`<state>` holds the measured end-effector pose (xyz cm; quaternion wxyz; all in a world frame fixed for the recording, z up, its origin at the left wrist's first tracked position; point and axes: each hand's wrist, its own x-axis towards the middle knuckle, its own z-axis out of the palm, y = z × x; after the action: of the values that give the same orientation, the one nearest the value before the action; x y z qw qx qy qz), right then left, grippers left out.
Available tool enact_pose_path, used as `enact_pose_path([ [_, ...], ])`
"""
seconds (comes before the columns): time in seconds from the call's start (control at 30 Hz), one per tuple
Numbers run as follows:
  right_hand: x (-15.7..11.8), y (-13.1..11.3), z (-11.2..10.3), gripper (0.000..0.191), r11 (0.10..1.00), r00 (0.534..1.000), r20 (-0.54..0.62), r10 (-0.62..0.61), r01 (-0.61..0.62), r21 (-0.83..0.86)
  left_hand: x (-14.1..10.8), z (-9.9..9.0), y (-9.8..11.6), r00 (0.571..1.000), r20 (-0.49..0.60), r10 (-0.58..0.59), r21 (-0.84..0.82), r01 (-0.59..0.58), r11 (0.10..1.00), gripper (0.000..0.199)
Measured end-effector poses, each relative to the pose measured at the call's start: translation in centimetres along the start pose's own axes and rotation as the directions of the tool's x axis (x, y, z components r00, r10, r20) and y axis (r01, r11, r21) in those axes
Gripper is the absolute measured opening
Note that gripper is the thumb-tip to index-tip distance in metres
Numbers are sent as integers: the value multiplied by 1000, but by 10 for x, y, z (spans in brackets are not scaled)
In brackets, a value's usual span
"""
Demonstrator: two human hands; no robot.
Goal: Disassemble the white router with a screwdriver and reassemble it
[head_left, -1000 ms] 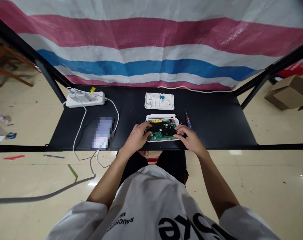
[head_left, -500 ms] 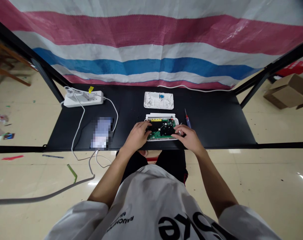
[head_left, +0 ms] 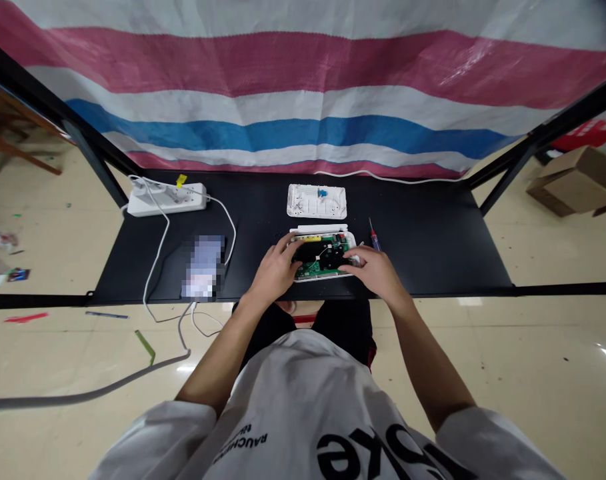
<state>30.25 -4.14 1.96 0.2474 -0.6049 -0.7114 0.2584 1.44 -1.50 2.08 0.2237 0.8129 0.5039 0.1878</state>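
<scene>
A white device casing (head_left: 323,277) lies on the black table, with a green circuit board (head_left: 310,268) and dark plates inside. My left hand (head_left: 277,267) holds the casing's left end between thumb and fingers. At the right end, my right hand (head_left: 375,268) has its fingers on the board and the casing's edge. A white antenna (head_left: 320,229) lies along the casing's far side. Behind it is a white cover (head_left: 317,201) with its inner side up and a small blue part in it. A screwdriver (head_left: 375,236) rests just beyond my right hand.
A white power strip (head_left: 167,200) with cables stands at the back left of the table (head_left: 433,233). Nearer the front left lies a blurred phone (head_left: 203,267) with a cable. A striped sheet (head_left: 323,133) hangs behind. A cardboard box (head_left: 575,183) is on the floor at right.
The casing has tilted slightly, its right end shifting away from me. The fingers of my left hand have moved up to its far left corner, and my right hand has shifted a little left.
</scene>
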Motion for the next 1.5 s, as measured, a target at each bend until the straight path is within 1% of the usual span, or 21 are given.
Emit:
enact_pose_path([
  [0.1, 0, 3, 0, 26, 999, 1000, -19, 0, 0, -34, 4, -3, -2, 999, 41, 27, -26, -26, 999, 52],
  [0.2, 0, 8, -2, 26, 998, 998, 5, -56, 56, 16, 7, -7, -2, 998, 52, 44, -64, -41, 997, 55],
  [0.27, 1, 11, -9, 24, 995, 997, 11, -73, 72, 74, 9, -10, 0, 998, 53, 42, -34, -40, 999, 68],
  [0.33, 4, 12, -20, 22, 994, 998, -22, -56, 58, 93, 10, -13, 1, 998, 45, 50, 6, -50, 999, 79],
  [0.4, 7, 11, -30, 20, 996, 998, -48, -50, 53, 68, 13, -15, 0, 996, 48, 77, 23, -78, 997, 84],
  [0.47, 10, 10, -35, 21, 996, 996, -40, -86, 87, 20, 16, -17, -1, 992, 78, 100, 29, -103, 994, 87],
  [0.53, 13, 9, -34, 33, 991, 991, -5, -132, 132, -38, 20, -17, -2, 986, 119, 117, 37, -122, 992, 89],
  [0.63, 19, 9, -25, 63, 981, 984, 83, -160, 168, -98, 24, -15, -2, 981, 146, 128, 52, -137, 989, 90],
  [0.7, 25, 10, -19, 81, 981, 977, 145, -159, 173, -92, 26, -14, -1, 981, 151, 124, 64, -135, 989, 91],
  [0.77, 31, 11, -16, 90, 980, 969, 187, -160, 178, -85, 27, -13, -1, 979, 165, 123, 63, -135, 989, 90],
  [0.9, 42, 8, -16, 95, 973, 958, 214, -190, 213, -87, 27, -10, 0, 978, 168, 124, 35, -132, 991, 88],
  [1.03, 46, 5, -13, 94, 970, 958, 201, -205, 226, -87, 26, -6, 1, 981, 152, 117, 44, -125, 991, 87],
  [1.1, 45, 5, -10, 93, 970, 955, 199, -219, 235, -58, 25, -4, 0, 985, 139, 104, 36, -109, 993, 87],
  [1.17, 43, 7, -11, 86, 974, 957, 187, -223, 227, -2, 23, -1, -2, 987, 126, 100, 14, -103, 995, 87],
  [1.2, 41, 8, -12, 78, 978, 964, 164, -210, 208, 30, 23, 0, -3, 988, 120, 99, 4, -100, 995, 87],
  [1.23, 39, 10, -15, 70, 982, 975, 122, -186, 180, 59, 22, 1, -3, 989, 115, 97, -4, -97, 995, 88],
  [1.3, 33, 14, -24, 54, 990, 994, -8, -108, 108, 95, 21, 1, -4, 990, 111, 89, -7, -89, 996, 89],
  [1.33, 30, 16, -29, 47, 992, 994, -83, -65, 73, 102, 21, 1, -4, 990, 113, 87, -4, -87, 996, 89],
  [1.4, 22, 22, -38, 38, 995, 979, -202, 12, 10, 103, 20, 0, -3, 988, 122, 90, 10, -92, 996, 88],
  [1.43, 17, 25, -41, 35, 994, 971, -237, 45, -20, 105, 20, -1, -3, 988, 127, 90, 18, -93, 996, 87],
  [1.5, 6, 31, -42, 33, 993, 964, -253, 86, -63, 98, 18, -2, -2, 987, 134, 86, 23, -90, 996, 87],
])
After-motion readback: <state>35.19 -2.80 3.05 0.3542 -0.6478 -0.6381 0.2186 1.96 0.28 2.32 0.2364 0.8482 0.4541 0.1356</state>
